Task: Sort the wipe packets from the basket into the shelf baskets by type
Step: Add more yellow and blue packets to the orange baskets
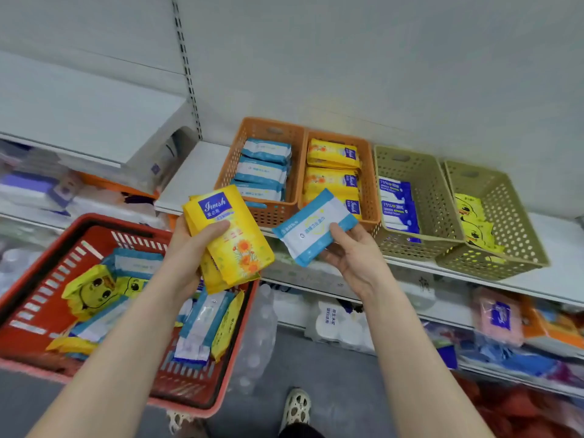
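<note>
While the right hand pinches one blue packet between thumb and curled fingers, in the air just in front of the shelf, the left hand grips a small stack of yellow packets, thumb across the top one, above the red basket.

Ahead on the shelf stand four baskets in a row. The left orange basket holds a row of matching blue ones. The right orange basket, touching it, holds yellow flower packets like those in the left hand. The near olive basket has a few dark alcohol packets, and the far olive basket a few duck packets.

Sorting looks well under way, since every type has been started. Plenty is left, though. The red basket carries a loose heap of duck, blue and yellow packets, and those in hand are not yet placed.
</note>
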The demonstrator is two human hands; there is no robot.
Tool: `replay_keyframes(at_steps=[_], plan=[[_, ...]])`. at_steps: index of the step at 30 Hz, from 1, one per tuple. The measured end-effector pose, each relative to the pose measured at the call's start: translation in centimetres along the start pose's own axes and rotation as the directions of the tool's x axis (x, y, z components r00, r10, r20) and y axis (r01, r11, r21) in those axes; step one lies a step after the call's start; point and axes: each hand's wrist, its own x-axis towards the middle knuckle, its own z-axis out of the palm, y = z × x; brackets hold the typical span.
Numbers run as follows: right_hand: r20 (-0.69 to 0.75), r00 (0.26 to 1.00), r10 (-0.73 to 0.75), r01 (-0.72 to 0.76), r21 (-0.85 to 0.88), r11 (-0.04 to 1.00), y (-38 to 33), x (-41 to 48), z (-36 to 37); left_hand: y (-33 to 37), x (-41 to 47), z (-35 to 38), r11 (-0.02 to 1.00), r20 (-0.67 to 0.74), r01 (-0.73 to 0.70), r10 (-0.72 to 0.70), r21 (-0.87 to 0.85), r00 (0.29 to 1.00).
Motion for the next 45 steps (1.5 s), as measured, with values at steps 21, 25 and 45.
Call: replay_keyframes(at_steps=[21, 25, 45], plan=[[-0.046, 0.907, -0.418, 0.271, -0.697, 0.664, -2.3, 16.6, 12.2, 8.2, 12.7, -4.4, 0.993, 0.001, -0.112, 0.112, -0.035, 0.994], [-0.058, 0.959, -0.279, 0.126, -0.791, 0.599, -0.5, 19.8, 14.3, 8.2, 14.1, -4.4, 0.994, 0.022, -0.095, 0.096, -0.048, 0.995], [-0.015, 0.886, -0.463, 0.173, -0.916, 0.361, -3.0, 24.0, 15.1, 7.4, 15.7, -5.0, 0.993, 0.007, -0.033, 0.034, -0.115, 0.999]])
